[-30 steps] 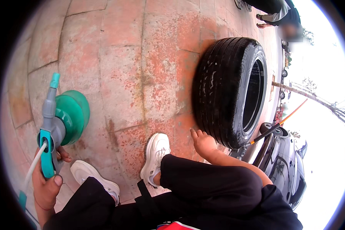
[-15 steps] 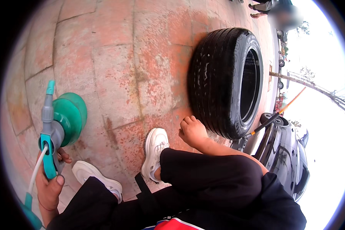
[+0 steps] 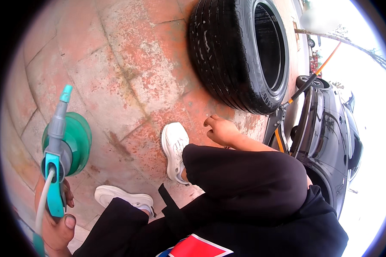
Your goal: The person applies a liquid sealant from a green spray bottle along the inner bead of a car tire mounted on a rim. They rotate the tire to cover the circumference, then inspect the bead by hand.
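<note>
My left hand (image 3: 60, 231) is wrapped round the handle of a spray gun (image 3: 54, 171) at the lower left. The gun has a turquoise trigger, a grey nozzle with a turquoise tip pointing away from me, and a green translucent cup (image 3: 79, 143) on its side. From the gun's rear a pale hose (image 3: 42, 210) runs down toward the lower edge. My right hand (image 3: 223, 130) hangs beside my right knee with its fingers loosely bent and apart, and nothing shows in it. Just beyond it a black tyre (image 3: 220, 55) without a rim stands upright on its tread, not touched by the hand.
Worn reddish paving (image 3: 111, 64) lies under my white shoes (image 3: 174, 147). On the right, a black and orange jack (image 3: 275, 124) with a long raised handle stands next to a dark car (image 3: 325, 128). A leaning pole (image 3: 330, 37) rises farther back.
My view has shifted, so the tyre sits higher in the picture and more of the car shows. The left hand keeps its grip on the spray gun. My right hand's fingers have loosened slightly.
</note>
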`<state>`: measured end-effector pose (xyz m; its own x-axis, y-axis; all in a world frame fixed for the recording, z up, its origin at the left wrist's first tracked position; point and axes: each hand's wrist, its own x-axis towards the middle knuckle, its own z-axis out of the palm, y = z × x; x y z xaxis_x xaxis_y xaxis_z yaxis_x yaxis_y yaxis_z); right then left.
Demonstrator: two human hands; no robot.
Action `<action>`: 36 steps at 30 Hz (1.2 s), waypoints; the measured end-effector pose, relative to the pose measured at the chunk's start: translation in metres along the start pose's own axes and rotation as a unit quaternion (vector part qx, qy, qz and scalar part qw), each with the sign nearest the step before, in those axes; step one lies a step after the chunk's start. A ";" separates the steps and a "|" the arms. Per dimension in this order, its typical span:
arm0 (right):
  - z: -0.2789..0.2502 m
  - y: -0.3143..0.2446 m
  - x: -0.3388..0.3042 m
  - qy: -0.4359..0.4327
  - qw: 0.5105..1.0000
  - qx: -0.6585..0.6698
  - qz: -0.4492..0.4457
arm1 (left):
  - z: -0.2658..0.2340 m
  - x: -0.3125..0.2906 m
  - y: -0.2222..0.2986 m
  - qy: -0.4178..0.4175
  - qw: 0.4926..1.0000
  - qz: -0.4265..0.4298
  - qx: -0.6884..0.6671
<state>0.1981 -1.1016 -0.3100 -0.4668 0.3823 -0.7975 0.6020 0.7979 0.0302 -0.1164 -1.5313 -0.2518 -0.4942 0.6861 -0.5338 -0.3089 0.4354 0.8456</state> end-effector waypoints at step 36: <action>-0.126 -0.164 -0.149 0.145 0.963 0.117 -0.195 | 0.176 0.105 -0.047 -0.267 0.896 0.322 0.146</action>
<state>0.0869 -1.2306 -0.1201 -0.8281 0.2156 -0.5175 0.4574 0.7937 -0.4011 -0.0109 -1.3772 -0.3486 -0.0105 0.9972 0.0736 0.1662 -0.0708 0.9835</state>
